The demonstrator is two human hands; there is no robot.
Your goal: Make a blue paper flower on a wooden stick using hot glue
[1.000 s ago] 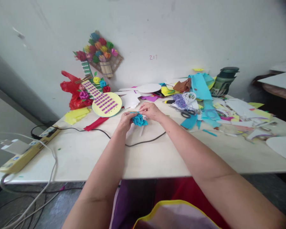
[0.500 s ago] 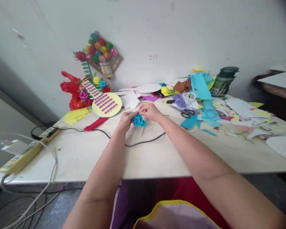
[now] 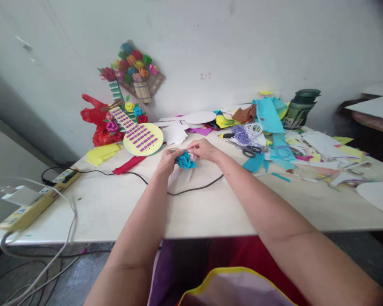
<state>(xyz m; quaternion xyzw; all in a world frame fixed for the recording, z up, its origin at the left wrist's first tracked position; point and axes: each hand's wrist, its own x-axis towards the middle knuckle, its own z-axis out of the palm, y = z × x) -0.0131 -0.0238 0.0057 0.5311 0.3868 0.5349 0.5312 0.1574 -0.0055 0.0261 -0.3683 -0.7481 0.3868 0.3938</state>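
Note:
A crumpled blue paper flower [image 3: 185, 161] is held up over the middle of the table. My left hand [image 3: 168, 161] is closed round its left side, thumb and fingers pinched together. Behind the flower's upper edge, my right hand [image 3: 204, 150] has its thumb and forefinger pressed together. A thin pale strip or stick seems to run between the two hands; what exactly the right fingertips pinch is too small to make out. Below the flower, a black cable [image 3: 194, 190] crosses the white table [image 3: 207, 216].
At the left lie a yellow disc with purple woven strips [image 3: 143, 140], paper flowers, a red bag [image 3: 95, 123] and a power strip [image 3: 41, 204]. Rightward are scissors [image 3: 251, 151], cord [image 3: 241, 134], blue paper [image 3: 268, 114], scraps and a green bottle [image 3: 298, 110].
My right hand has shifted slightly right and down, its fingers drawing a little away from the left hand. My left hand and the flower have barely moved.

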